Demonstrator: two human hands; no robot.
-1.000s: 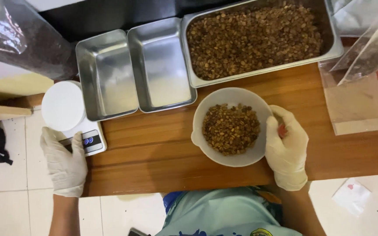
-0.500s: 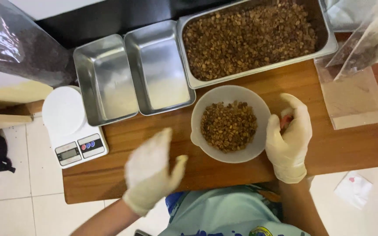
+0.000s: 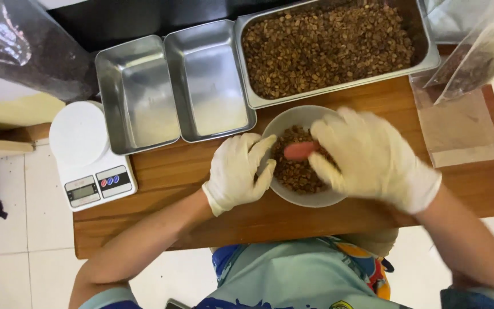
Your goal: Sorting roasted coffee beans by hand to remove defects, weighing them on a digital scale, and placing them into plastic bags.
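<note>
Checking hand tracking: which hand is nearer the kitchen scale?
Left. The left hand grips the bowl rim, right of the scale; the right hand is over the bowl, farther away.

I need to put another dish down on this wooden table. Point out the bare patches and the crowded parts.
Bare wood lies between the scale and the left hand, along the front edge of the wooden table, and right of the right hand below the clear bag. The back is crowded: two empty steel trays and the bean tray, with the bowl just in front.

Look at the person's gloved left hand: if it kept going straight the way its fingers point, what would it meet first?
The left hand points right, at the white bowl. It would likely meet the brown beans inside, then the reddish scoop; depth is unclear.
</note>
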